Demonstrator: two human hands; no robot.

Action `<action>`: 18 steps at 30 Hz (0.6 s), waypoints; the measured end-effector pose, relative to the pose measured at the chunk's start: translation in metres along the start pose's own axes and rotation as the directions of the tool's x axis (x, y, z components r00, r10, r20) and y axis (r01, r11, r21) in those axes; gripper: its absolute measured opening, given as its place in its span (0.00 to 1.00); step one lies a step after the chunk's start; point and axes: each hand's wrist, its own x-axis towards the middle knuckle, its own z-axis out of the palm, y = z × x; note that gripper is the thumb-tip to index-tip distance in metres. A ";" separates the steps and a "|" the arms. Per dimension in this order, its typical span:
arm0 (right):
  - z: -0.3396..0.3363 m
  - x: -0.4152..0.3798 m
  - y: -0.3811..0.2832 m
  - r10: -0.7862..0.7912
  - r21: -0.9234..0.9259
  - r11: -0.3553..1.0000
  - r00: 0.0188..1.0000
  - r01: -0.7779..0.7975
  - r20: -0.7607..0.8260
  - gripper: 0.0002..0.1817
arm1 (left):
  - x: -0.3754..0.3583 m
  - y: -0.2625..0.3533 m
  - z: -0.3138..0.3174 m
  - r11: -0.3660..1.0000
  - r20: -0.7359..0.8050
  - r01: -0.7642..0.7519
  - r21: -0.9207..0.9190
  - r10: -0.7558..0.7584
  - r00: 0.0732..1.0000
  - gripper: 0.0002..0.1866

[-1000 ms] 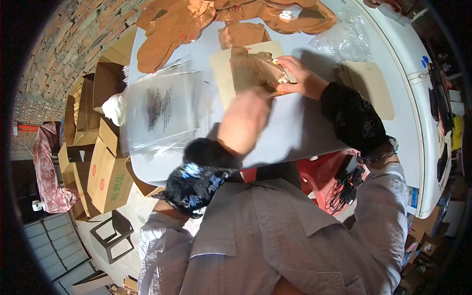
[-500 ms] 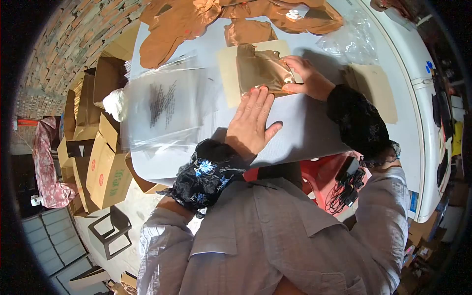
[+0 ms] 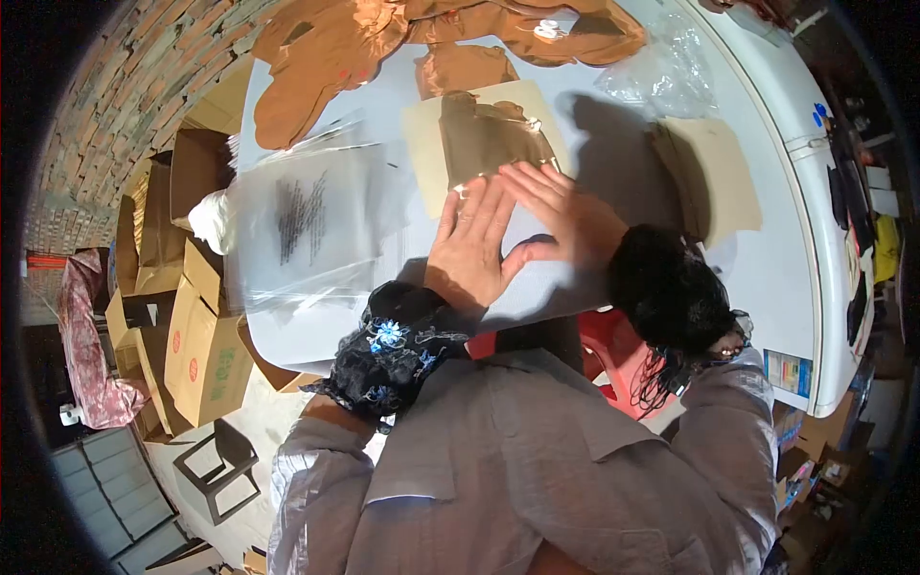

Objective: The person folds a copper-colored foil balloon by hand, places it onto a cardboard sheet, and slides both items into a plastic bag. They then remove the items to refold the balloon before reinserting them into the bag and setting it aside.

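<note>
A shiny brown piece of folded fabric (image 3: 491, 137) lies on a cream card sheet (image 3: 423, 134), with card showing around its left and far sides. My left hand (image 3: 470, 241) lies flat, its fingertips on the near edge of the fabric. Beside it, my right hand (image 3: 567, 216) has its fingers stretched out over the near right part of the fabric. The fingertips of both hands almost meet, and neither hand grips anything. Just beyond the card rests another brown fabric piece (image 3: 467, 69).
Clear printed plastic bags (image 3: 331, 206) are piled on the left of the white table (image 3: 402, 206). More brown fabric (image 3: 311, 96) lies at the far side. Cream card sheets (image 3: 724, 177) and crumpled clear plastic (image 3: 671, 72) are on the right. Cardboard boxes (image 3: 206, 350) stand left, on the floor.
My right hand has left the fabric's right edge and come nearer and leftward, flattening beside my left hand. My left hand stays at the near edge. The view has shifted slightly.
</note>
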 end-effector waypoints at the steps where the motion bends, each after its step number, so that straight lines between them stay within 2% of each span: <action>1: -0.003 -0.004 0.002 0.057 0.006 0.998 0.998 -0.057 0.005 0.48 | 0.001 0.001 0.000 1.000 -0.016 0.002 -0.009 -0.003 1.000 0.37; 3: -0.004 -0.017 0.006 0.130 0.034 0.991 0.991 -0.130 -0.004 0.47 | -0.001 0.002 -0.001 1.000 -0.018 0.013 -0.027 -0.014 1.000 0.37; 8: 0.010 -0.032 0.020 0.169 0.028 0.985 0.982 -0.168 -0.080 0.46 | 0.002 0.005 -0.005 0.997 0.037 0.058 -0.045 -0.056 0.998 0.36; 10: 0.007 -0.031 0.019 0.217 0.077 0.974 0.975 -0.213 -0.041 0.45 | 0.004 0.004 -0.005 0.997 0.109 0.070 -0.046 -0.064 0.992 0.37; 11: 0.003 -0.033 0.019 0.175 0.020 0.985 0.983 -0.174 -0.050 0.44 | 0.003 0.004 -0.004 0.998 0.097 0.054 -0.027 -0.051 0.994 0.37; 14: 0.005 -0.035 0.014 0.171 0.005 0.985 0.978 -0.171 -0.124 0.45 | 0.002 0.004 -0.003 1.000 0.059 0.018 -0.007 -0.017 0.998 0.37; 18: 0.004 -0.035 0.012 0.172 0.027 0.985 0.974 -0.170 -0.146 0.44 | 0.002 0.004 -0.005 1.000 0.051 0.008 -0.003 -0.007 0.999 0.37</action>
